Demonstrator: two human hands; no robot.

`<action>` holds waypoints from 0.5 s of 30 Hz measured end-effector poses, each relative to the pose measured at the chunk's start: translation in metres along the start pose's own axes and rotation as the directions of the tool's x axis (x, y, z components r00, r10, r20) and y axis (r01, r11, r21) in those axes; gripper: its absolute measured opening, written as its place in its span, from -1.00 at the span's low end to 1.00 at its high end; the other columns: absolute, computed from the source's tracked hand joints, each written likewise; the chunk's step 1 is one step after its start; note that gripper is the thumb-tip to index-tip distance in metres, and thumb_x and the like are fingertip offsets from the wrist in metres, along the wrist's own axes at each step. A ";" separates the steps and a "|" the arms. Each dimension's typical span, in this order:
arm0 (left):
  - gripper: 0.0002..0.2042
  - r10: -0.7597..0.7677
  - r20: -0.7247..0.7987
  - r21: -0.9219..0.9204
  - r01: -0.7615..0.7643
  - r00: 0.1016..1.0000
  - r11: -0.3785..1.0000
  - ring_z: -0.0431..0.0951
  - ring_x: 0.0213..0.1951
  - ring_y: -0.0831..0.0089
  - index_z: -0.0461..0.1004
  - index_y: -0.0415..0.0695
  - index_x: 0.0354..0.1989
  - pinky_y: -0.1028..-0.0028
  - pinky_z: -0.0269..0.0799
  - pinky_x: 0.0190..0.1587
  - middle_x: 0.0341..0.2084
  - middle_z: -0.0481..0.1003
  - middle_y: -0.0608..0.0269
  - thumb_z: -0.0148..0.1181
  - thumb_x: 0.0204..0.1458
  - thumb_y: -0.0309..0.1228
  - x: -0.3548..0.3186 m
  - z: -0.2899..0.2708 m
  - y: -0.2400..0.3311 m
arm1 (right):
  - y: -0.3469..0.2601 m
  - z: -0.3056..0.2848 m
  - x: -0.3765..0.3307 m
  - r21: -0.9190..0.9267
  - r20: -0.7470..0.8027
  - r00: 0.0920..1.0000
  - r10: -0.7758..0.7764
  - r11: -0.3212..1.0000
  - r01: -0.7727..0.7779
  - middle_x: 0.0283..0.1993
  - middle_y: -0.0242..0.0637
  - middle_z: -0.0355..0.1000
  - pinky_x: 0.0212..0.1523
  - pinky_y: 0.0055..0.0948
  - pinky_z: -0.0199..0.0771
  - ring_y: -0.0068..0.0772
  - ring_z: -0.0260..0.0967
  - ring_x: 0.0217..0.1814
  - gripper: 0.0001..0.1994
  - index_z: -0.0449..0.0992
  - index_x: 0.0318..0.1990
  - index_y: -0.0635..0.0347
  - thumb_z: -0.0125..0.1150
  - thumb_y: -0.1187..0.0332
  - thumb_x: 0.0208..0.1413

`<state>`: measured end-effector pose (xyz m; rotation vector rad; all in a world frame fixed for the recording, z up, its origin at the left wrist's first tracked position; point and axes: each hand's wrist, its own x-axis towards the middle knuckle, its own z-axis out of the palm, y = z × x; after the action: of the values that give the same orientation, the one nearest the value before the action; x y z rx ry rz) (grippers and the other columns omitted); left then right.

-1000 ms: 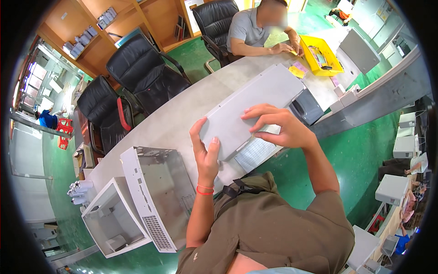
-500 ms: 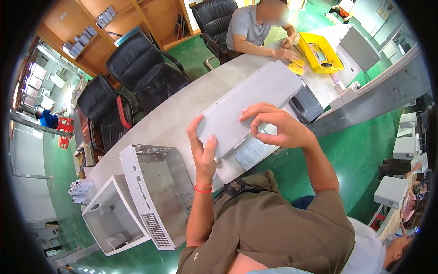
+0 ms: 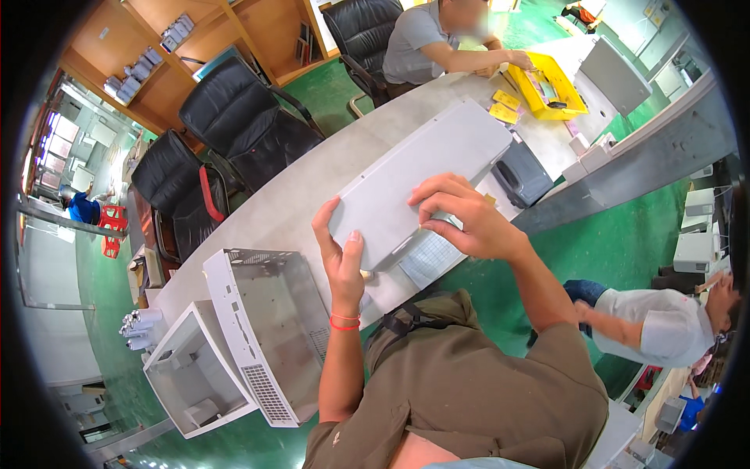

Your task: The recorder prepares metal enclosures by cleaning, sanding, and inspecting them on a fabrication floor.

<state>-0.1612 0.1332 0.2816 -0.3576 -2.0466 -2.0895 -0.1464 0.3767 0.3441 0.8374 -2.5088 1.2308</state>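
Observation:
I hold a long flat grey metal panel [image 3: 426, 176] above the grey table [image 3: 289, 211]. My left hand [image 3: 340, 254] grips its near left end, thumb on the top face. My right hand [image 3: 461, 215] lies over its near edge with the fingers curled on it. Beneath the panel sits a white sheet with a fine grid [image 3: 430, 258]. A dark grey box-shaped device [image 3: 522, 173] stands just past the panel's right side.
Two open white metal housings [image 3: 269, 328] [image 3: 191, 375] stand at the table's left end. A seated person [image 3: 437, 47] works at a yellow tray [image 3: 547, 86] at the far end. Black office chairs [image 3: 242, 117] line the far side. Another person [image 3: 648, 324] crouches at right.
The panel has lifted and tilted slightly toward me, both hands staying on it. A crouching person has come into view at the lower right.

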 end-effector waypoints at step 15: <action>-0.41 -0.007 -0.010 0.012 0.007 1.000 1.000 0.23 0.32 0.25 0.26 -0.20 0.35 0.27 0.02 0.43 0.29 0.26 0.08 0.03 0.07 -0.40 0.000 0.002 0.004 | 0.001 -0.002 0.000 -0.016 0.048 0.998 -0.032 0.999 0.032 0.07 -0.33 0.47 0.29 -0.19 0.29 -0.18 0.39 0.27 -0.84 0.48 -0.32 0.14 0.30 0.62 0.00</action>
<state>-0.1601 0.1348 0.2850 -0.3377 -2.0568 -2.0782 -0.1470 0.3792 0.3442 0.9099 -2.5293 1.1914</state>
